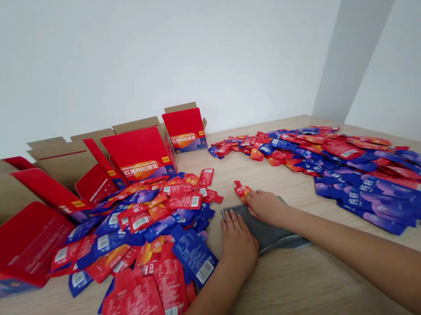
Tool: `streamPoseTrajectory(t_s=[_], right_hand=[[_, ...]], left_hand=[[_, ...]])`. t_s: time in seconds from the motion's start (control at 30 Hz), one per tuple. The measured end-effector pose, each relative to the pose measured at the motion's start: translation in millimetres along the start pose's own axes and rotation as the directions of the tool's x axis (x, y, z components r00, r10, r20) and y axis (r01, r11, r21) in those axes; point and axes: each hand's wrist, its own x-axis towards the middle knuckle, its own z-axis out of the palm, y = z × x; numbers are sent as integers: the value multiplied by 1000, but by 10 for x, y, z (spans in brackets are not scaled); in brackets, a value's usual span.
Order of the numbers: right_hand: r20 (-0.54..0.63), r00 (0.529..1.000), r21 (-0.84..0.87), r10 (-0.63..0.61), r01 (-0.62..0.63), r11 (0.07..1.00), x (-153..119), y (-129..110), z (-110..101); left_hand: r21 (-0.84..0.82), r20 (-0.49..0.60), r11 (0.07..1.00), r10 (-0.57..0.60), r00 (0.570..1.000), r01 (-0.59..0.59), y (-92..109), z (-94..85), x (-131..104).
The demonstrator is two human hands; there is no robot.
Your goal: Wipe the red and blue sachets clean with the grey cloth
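A folded dark grey cloth (264,231) lies on the wooden table in front of me. My left hand (238,238) rests flat on the cloth's left part, fingers stretched forward. Over the cloth's far edge, my right hand (264,206) pinches a small red sachet (240,189) with white print. The sachet's top end points away from me, and its lower end is hidden under the fingers.
To the left spreads a heap of red and blue sachets (151,214). Another long pile of sachets (338,158) covers the right side. Open red cartons (140,152) stand at the left, and one carton (186,129) is by the wall.
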Motion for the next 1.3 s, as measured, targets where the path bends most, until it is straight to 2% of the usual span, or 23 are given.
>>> streamPoseTrajectory(t_s=[0.2,0.27,0.33,0.4,0.47,0.53,0.57,0.67,0.83,0.97,1.07,1.17,1.3], right_hand=[[-83,984,215,156,-135,967,306,196,-35],[-89,980,337,177,-138,931,468,247,-126],[-103,983,458,153,-89,884,647,244,-246],[-132,987,621,89,13,784,812,200,-343],[-142,989,784,44,86,615,926,162,-366],[-116,993,867,38,82,491,962,175,-293],[-97,994,873,49,61,483,946,208,-226],[-100,990,812,98,24,583,783,391,35],[-232,966,692,112,83,717,397,715,384],[-385,922,503,31,182,845,263,788,524],[-425,901,384,-85,264,885,268,772,551],[-417,899,395,-137,315,863,345,789,500],[-368,924,353,-108,246,903,612,965,319]], left_hand=[[49,-33,999,-3,999,5,7,33,2],[60,-36,998,4,999,-2,8,53,5],[65,-46,998,12,999,-9,5,71,8],[60,-58,998,13,998,-9,-2,84,8],[50,-67,999,7,998,-4,-12,91,7],[45,-66,999,3,998,0,-21,97,7],[45,-65,999,2,998,1,-25,100,8],[28,-55,999,-15,998,17,-31,112,14],[11,-44,997,-73,996,74,-21,89,31],[-27,44,991,-127,991,128,-9,-65,64],[-78,82,989,-121,989,128,18,-267,182],[-65,18,991,-117,993,118,15,-464,501],[-84,-30,985,-153,988,150,-183,-587,1272]])
